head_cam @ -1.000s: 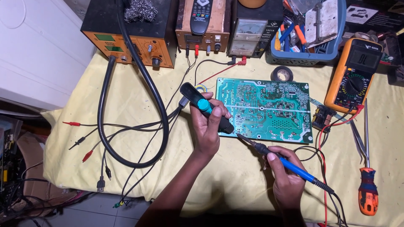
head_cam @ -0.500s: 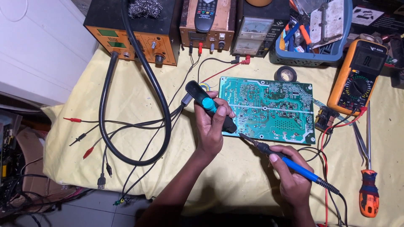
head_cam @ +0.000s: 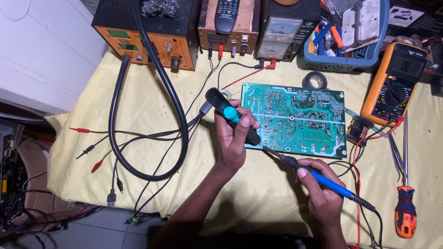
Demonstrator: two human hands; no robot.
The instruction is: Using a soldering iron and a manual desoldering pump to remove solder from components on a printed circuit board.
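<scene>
I am gripping a suction pump [head_cam: 233,116] in my left hand [head_cam: 235,138] and pinching a soldering iron [head_cam: 318,177] in my right hand [head_cam: 323,193], working the circuit board [head_cam: 295,117] edge; steady tip placement is needed next.

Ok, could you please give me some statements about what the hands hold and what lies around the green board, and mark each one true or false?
1. The left hand holds a black and teal tool at the left edge of the green circuit board. True.
2. The right hand holds a red screwdriver. False: it holds a blue-handled soldering iron, with the tip at the board's lower edge.
3. The orange multimeter lies right of the board. True.
4. The roll of black tape sits on the board. False: it lies on the yellow cloth, just above the board.
5. A remote control rests on the middle box. True.
</scene>
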